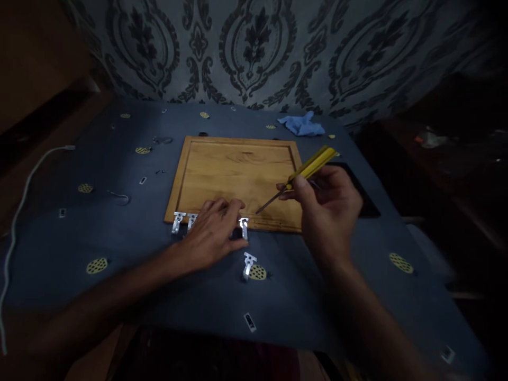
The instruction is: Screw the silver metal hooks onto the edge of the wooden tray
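A wooden board with a raised frame (238, 177) lies flat on the blue tablecloth. My left hand (212, 230) rests on its near edge, fingers curled over the wood, thumb and forefinger about a shiny metal hook (244, 228). Two more metal hooks (178, 222) sit along the same edge to the left, one partly covered by my hand. Another loose hook (249, 265) lies on the cloth nearer to me. In my right hand (329, 209) is a screwdriver (315, 163) with a yellow handle, its shaft pointing down-left, the tip just right of the held hook.
Small dark screws (161, 171) lie on the cloth left of the board. A blue crumpled cloth (302, 125) is at the back right. Behind my right hand lies a flat black object (367, 203). A white cable (29, 177) runs down the left side; a patterned wall stands behind.
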Demonstrator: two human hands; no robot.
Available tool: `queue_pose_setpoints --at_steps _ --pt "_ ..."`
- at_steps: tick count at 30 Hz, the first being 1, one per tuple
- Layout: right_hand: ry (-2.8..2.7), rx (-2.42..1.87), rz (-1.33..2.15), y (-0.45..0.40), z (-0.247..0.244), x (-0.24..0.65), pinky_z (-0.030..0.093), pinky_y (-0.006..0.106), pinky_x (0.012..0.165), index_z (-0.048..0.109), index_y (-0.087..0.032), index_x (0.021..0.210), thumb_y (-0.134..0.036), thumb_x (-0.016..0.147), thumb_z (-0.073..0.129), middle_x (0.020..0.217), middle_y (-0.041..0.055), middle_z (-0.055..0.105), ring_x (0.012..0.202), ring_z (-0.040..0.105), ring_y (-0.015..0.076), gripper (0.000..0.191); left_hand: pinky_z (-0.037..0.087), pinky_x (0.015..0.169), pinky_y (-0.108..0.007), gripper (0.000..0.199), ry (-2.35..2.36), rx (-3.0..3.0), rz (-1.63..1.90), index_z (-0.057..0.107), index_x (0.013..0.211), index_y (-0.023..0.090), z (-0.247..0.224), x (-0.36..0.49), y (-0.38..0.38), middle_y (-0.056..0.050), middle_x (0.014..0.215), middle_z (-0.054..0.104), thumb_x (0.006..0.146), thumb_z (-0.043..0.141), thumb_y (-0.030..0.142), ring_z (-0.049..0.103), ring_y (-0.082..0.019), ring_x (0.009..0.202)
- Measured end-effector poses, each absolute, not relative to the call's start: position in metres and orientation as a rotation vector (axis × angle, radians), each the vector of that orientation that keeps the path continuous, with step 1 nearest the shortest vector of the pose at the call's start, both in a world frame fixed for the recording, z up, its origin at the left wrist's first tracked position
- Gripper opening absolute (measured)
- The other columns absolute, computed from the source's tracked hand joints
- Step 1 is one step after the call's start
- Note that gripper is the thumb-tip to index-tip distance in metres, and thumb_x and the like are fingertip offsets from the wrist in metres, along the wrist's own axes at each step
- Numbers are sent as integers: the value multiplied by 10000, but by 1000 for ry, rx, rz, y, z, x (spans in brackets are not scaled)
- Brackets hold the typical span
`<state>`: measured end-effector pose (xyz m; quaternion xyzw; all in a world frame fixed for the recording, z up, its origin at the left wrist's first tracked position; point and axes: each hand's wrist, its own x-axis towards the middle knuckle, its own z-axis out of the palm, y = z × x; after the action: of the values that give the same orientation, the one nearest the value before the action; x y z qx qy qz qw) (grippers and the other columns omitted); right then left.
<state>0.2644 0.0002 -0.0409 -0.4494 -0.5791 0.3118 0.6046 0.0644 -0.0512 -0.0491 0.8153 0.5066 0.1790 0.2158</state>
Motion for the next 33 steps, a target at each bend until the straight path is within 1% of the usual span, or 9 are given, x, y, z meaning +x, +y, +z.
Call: queue_pose_setpoints --at_steps 4,8,13,16,20,26,33 --pt "-1279 -1014 660 -23 -47 256 626 317 586 524 -262 946 -434 891 741 813 -28 671 672 741 173 283 449 993 -481 534 1407 2250 506 474 1233 229 -49 64 -52 -62 1148 691 833 825 271 600 -310 1151" --pt "-1300 -999 603 -31 -47 253 632 334 596 506 -266 945 -391 914 721 811 -28 667 683 748 182 251 457 971 -462 542 1415 2275 514 480 1233 220 -50 64 -52 -63 1135 680 827 833 279 604 -310 1122" --pt "-1343 -1021 648 -40 -45 252 642 343 620 503 -270 977 -325 927 701 838 -22 644 684 731 170 212 466 947 -442 574 1421 2301 515 483 1251 195 -50 64 -53 -66 1088 678 817 846 283 604 -309 1096" --pt "-1383 -1056 669 -41 -47 253 647 362 644 488 -278 991 -330 941 681 821 -25 612 686 716 173 206 470 941 -438 584 1427 2304 505 481 1254 190 -49 63 -53 -66 1082 675 811 851 279 608 -307 1086" --pt "-1409 -1073 636 -38 -54 254 623 355 613 500 -278 976 -363 934 688 809 -16 598 656 678 168 211 471 942 -439 578 1437 2314 492 475 1253 199 -50 62 -53 -68 1112 663 819 844 294 608 -309 1094" --pt "-1432 -1070 675 -35 -60 254 576 359 614 490 -289 983 -345 940 671 787 -17 542 672 633 173 194 479 934 -434 566 1444 2324 487 480 1231 205 -51 63 -53 -65 1118 669 815 850 308 609 -308 1095" --pt "-1456 -997 653 -32 -64 254 548 305 560 515 -275 995 -283 931 682 790 -23 557 647 609 147 179 479 950 -464 584 1489 2266 460 506 1228 209 -50 65 -53 -77 1139 666 787 874 316 607 -322 1093"
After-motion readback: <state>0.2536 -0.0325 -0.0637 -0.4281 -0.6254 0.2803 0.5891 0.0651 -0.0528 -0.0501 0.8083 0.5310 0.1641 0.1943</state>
